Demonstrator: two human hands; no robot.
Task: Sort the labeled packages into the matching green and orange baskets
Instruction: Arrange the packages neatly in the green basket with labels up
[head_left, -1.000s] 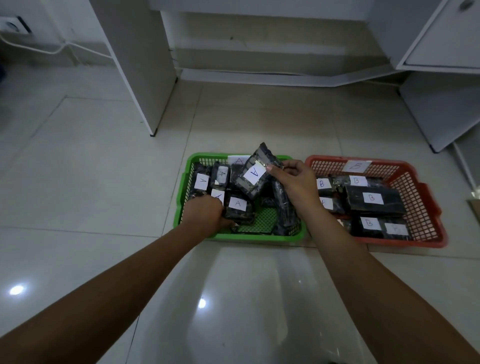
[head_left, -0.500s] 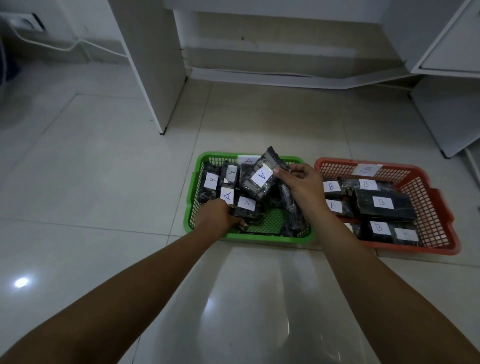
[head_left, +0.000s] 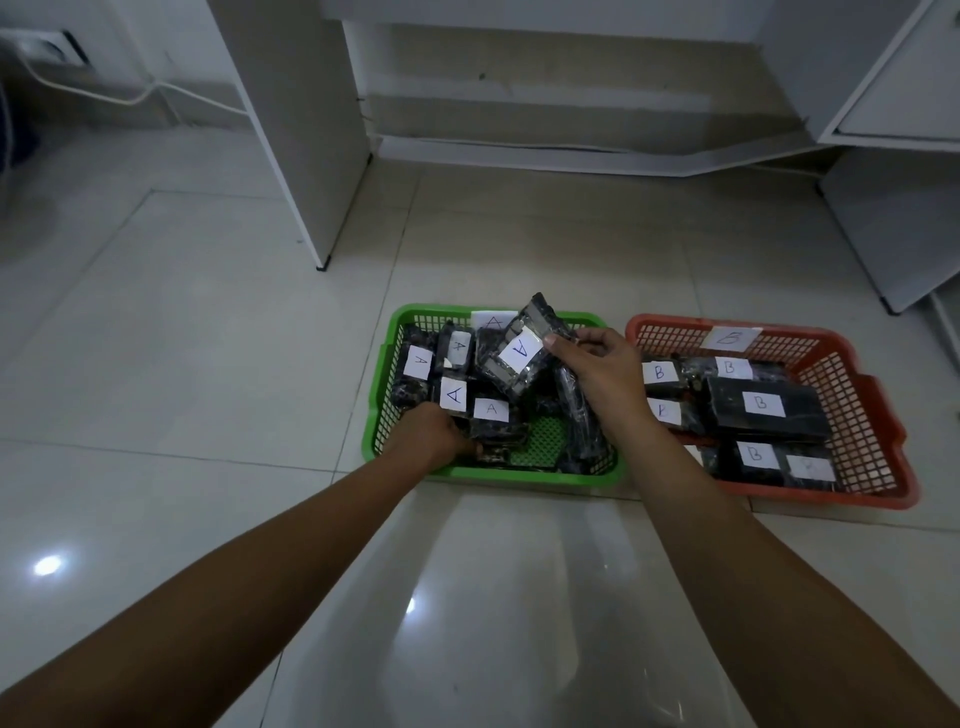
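Curled over the near rim of the green basket, the left hand grips a dark package labeled A lying inside. Above that basket's middle, the right hand pinches a tilted A package by its right edge. Right of the green basket sits the orange basket of B packages.

Green basket crammed w/ packages (small gap front-centre), floor open
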